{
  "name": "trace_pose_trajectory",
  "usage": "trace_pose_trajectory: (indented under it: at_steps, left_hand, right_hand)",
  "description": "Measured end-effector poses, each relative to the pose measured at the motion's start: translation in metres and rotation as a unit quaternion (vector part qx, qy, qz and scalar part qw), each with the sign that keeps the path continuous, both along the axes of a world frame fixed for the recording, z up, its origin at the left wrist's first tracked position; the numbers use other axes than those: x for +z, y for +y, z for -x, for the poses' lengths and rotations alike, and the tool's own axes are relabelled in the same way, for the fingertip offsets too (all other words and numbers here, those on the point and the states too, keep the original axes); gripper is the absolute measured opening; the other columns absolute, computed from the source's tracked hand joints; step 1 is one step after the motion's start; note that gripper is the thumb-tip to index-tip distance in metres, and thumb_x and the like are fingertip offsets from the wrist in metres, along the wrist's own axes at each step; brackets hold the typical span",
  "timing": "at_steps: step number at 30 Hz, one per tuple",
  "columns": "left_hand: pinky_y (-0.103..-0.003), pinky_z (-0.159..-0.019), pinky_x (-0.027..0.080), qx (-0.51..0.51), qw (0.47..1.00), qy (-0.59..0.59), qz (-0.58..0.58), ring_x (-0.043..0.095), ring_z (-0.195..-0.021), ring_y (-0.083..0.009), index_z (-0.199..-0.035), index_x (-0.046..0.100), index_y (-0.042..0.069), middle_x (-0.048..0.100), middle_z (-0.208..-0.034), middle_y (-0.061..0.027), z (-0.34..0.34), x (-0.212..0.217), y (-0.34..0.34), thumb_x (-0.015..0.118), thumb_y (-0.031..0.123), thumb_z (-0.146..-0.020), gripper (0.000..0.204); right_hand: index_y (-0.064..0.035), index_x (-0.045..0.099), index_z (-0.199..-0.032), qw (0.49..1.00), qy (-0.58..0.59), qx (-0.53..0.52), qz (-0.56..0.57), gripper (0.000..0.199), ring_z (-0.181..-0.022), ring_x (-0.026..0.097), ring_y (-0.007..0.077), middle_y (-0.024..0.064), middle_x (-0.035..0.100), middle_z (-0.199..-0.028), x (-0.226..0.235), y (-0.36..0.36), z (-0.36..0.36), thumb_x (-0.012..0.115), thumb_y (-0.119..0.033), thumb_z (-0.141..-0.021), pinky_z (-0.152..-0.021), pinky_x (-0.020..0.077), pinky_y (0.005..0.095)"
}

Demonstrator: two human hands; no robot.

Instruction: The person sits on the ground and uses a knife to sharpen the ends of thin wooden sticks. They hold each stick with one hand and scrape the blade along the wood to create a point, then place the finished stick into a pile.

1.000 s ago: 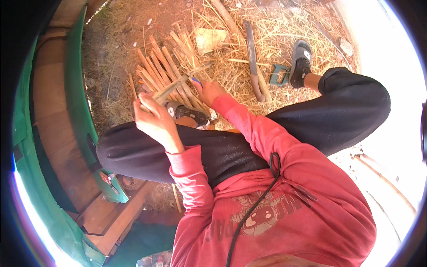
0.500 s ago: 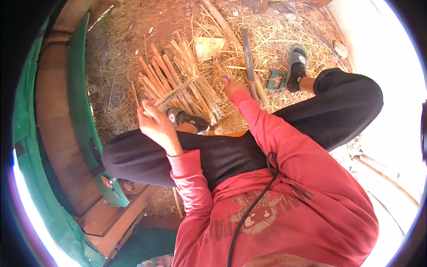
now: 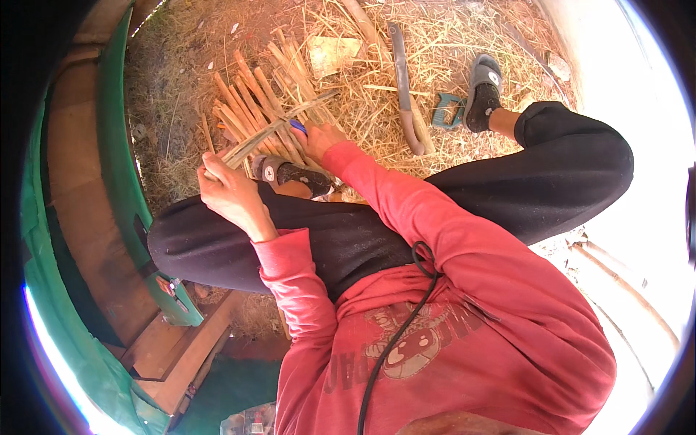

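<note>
My left hand (image 3: 230, 197) is closed around the near end of a split wooden stick (image 3: 270, 133), which slants away to the upper right. Close to the stick's middle, my right hand (image 3: 320, 143) grips a small blue-handled tool (image 3: 298, 126); its working end cannot be made out against the wood. Below the stick, a bundle of split wooden sticks (image 3: 250, 93) lies on the straw-strewn ground beside my left foot.
To the right lies a machete (image 3: 400, 72) with a wooden handle, next to a long pole (image 3: 423, 130). A green plastic handle-shaped piece (image 3: 447, 111) rests by my right sandal (image 3: 484, 75). Beyond the bundle is a flat wood piece (image 3: 333, 55). Green sheeting (image 3: 119, 130) borders the left.
My right hand has moved left and slightly down with the blue-handled tool, from beyond the stick's side to right against it. The whole view has shifted slightly.
</note>
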State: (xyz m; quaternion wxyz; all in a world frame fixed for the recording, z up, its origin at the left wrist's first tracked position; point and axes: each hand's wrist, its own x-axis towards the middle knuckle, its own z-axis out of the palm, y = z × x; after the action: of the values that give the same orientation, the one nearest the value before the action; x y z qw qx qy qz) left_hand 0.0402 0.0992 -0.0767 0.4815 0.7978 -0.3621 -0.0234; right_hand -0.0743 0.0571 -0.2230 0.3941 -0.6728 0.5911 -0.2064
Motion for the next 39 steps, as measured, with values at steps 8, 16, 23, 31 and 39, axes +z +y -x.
trace_pose_trajectory:
  at_steps: [8, 16, 23, 31, 39]
  left_hand:
    - [-0.038, -0.055, 0.048, -0.028, 0.992, -0.125, -0.011, 0.063, -0.058, -0.0231, -0.088, 0.069, -0.005, 0.068, -0.070, -0.0174, 0.002, -0.010, 0.014, 0.044, 0.032, -0.100, 0.046]
    - [-0.037, -0.053, 0.047, -0.033, 0.994, -0.104, -0.012, 0.059, -0.053, -0.0217, -0.085, 0.068, -0.003, 0.066, -0.067, -0.0165, 0.023, 0.008, -0.001, 0.047, 0.033, -0.101, 0.045]
    - [-0.042, -0.056, 0.047, -0.013, 0.995, -0.088, -0.050, 0.064, -0.060, -0.0295, -0.085, 0.068, -0.003, 0.066, -0.069, -0.0183, 0.018, 0.012, 0.000, 0.046, 0.029, -0.101, 0.042]
    - [-0.046, -0.060, 0.049, 0.009, 0.997, -0.056, -0.056, 0.066, -0.066, -0.0389, -0.084, 0.067, -0.004, 0.067, -0.071, -0.0233, -0.003, 0.000, 0.005, 0.048, 0.028, -0.100, 0.041]
    - [-0.043, -0.067, 0.050, -0.050, 0.996, -0.072, -0.032, 0.068, -0.070, -0.0334, -0.088, 0.071, -0.002, 0.070, -0.077, -0.0204, 0.014, 0.012, -0.005, 0.047, 0.030, -0.099, 0.041]
  right_hand:
    - [-0.0009, 0.069, -0.097, 0.997, 0.070, 0.007, -0.042, 0.060, -0.080, 0.066, 0.0447, 0.0284, 0.067, -0.082, -0.024, -0.017, 0.016, 0.041, -0.054, -0.098, -0.072, 0.0538, 0.0514]
    - [0.0045, 0.066, -0.097, 0.998, -0.034, 0.034, -0.045, 0.063, -0.085, 0.065, 0.0478, 0.0312, 0.066, -0.087, 0.006, -0.012, 0.028, 0.040, -0.053, -0.099, -0.075, 0.0522, 0.0533]
    - [0.0019, 0.068, -0.093, 0.999, -0.017, 0.014, -0.033, 0.057, -0.077, 0.065, 0.0483, 0.0299, 0.066, -0.078, 0.004, -0.011, 0.012, 0.045, -0.050, -0.098, -0.071, 0.0533, 0.0527]
    - [-0.0036, 0.073, -0.094, 0.997, 0.062, 0.046, -0.031, 0.051, -0.084, 0.068, 0.0399, 0.0247, 0.069, -0.088, 0.012, -0.013, 0.007, 0.043, -0.045, -0.100, -0.077, 0.0546, 0.0485]
    - [-0.0072, 0.069, -0.100, 0.988, 0.130, 0.054, 0.069, 0.040, -0.077, 0.067, 0.0417, 0.0244, 0.068, -0.091, -0.055, -0.018, 0.072, 0.047, -0.040, -0.099, -0.070, 0.0535, 0.0502]
